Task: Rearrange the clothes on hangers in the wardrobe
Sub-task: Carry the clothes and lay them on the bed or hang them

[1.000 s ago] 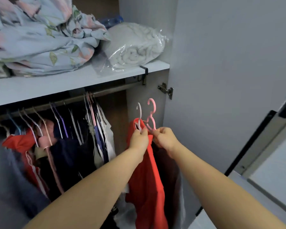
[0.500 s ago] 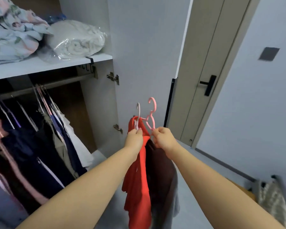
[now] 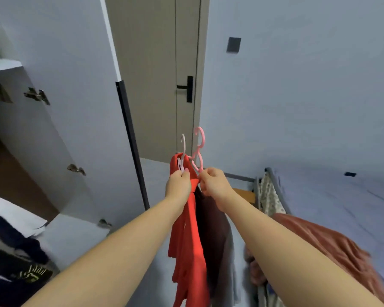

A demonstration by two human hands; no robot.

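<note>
My left hand [image 3: 178, 185] pinches the neck of a pale pink hanger [image 3: 183, 149] that carries a red garment [image 3: 187, 235]. Right beside it, my right hand [image 3: 214, 185] grips a brighter pink hanger [image 3: 198, 149] with a dark brown garment [image 3: 213, 229] and some grey cloth hanging below. Both hangers are held up in front of me, hooks free in the air, away from the wardrobe [image 3: 20, 151] at the left. Dark clothes [image 3: 7, 244] still hang at the wardrobe's lower left edge; its rail is out of view.
The open white wardrobe door [image 3: 75, 107] stands at the left, with a beige room door [image 3: 160, 85] behind it. A bed with a blue sheet [image 3: 341, 207] lies at the right, a rust-coloured cloth [image 3: 333, 247] on it and a patterned cloth [image 3: 268, 196] over its frame.
I have turned right, away from the wardrobe toward the bed, carrying both hangers with their garments. The rail and shelf have left the view. Both grips are unchanged.
</note>
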